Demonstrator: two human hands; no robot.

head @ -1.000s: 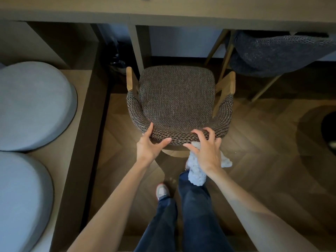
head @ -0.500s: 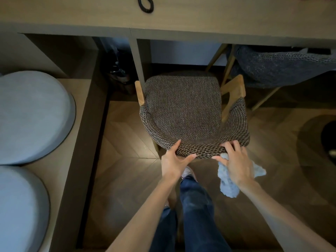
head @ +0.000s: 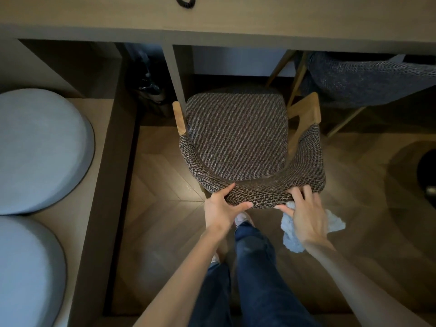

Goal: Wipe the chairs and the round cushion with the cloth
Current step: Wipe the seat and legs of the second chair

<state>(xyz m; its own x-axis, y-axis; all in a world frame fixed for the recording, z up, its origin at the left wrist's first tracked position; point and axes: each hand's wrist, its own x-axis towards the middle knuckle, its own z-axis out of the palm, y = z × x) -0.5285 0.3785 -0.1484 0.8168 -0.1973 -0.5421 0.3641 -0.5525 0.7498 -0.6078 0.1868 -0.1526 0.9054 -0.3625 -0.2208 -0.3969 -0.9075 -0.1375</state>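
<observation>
My left hand [head: 221, 206] clamps the curved backrest rim of the brown woven-fabric armchair with wooden arms [head: 236, 138] at frame centre. My right hand [head: 306, 215] curls over the same rim further right, pinning the light blue fluffy cloth [head: 335, 223] under its palm so that the cloth hangs below the rim. Two round grey-blue cushions [head: 42, 149] lie along the left edge of the frame.

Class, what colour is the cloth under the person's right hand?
Light blue. The cloth shows in the head view, the only view given.
</observation>
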